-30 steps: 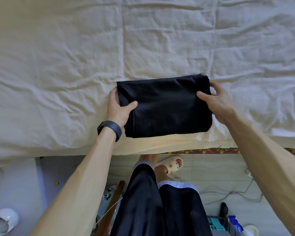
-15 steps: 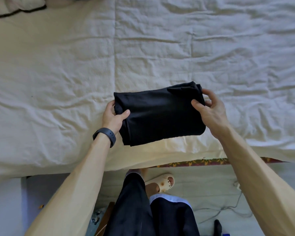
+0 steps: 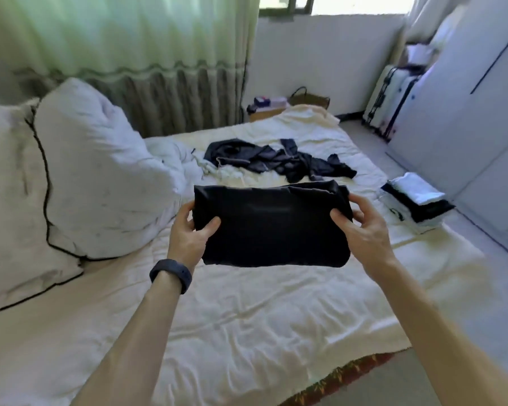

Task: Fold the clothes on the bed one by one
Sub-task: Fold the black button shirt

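Note:
A folded black garment (image 3: 272, 225) is lifted above the cream bed sheet (image 3: 247, 317). My left hand (image 3: 189, 234) grips its left edge, thumb on top. My right hand (image 3: 361, 228) grips its right edge the same way. Farther up the bed lies a crumpled heap of dark clothes (image 3: 276, 162). A stack of folded clothes (image 3: 417, 202), white on top of black, sits at the bed's right edge.
Two large white pillows (image 3: 79, 177) lean at the left of the bed. A suitcase (image 3: 389, 102) stands by the white wardrobe (image 3: 467, 112) on the right. A basket (image 3: 308, 99) and small items sit beyond the bed's far end, below the curtain (image 3: 129, 54).
Both hands have lifted the folded black garment off the sheet near the bed's edge. My view has swung up from the bed edge and floor to the whole bed and room.

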The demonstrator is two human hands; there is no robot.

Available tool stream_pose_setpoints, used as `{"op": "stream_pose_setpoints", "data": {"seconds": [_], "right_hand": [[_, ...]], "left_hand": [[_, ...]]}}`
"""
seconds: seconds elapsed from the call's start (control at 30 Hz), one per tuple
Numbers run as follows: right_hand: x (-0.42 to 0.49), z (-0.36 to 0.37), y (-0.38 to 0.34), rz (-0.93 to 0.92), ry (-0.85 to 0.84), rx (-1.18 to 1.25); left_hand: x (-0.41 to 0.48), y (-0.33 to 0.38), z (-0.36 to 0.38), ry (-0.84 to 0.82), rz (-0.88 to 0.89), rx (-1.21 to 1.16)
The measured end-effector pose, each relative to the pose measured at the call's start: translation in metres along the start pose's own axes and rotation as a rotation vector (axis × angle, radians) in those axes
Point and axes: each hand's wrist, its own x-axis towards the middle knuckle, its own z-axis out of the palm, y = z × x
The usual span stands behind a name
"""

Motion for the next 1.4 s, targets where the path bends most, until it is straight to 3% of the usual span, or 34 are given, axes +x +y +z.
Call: {"op": "stream_pose_setpoints", "data": {"seconds": [0.27, 0.7, 0.97, 1.13, 1.4], "right_hand": [[-0.037, -0.155, -0.114, -0.212, 0.298, 0.105], [-0.092, -0.312, -0.196, -0.405, 0.727, 0.029], [-0.126, -0.370, -0.179, -0.391, 0.955, -0.011], [-0.146, -0.418, -0.154, -0.371, 1.065, -0.047], [-0.122, -0.534, -0.110, -0.392, 1.067, -0.089]], "left_hand": [[-0.036, 0.183, 0.127, -0.216, 0.367, 0.026], [-0.062, 0.300, 0.294, -0.591, 0.556, -0.053], [-0.085, 0.318, 0.379, -0.838, 0.649, -0.071], [-0.112, 0.292, 0.446, -0.955, 0.585, -0.105], [-0.141, 0.260, 0.576, -0.972, 0.495, -0.105]]}}
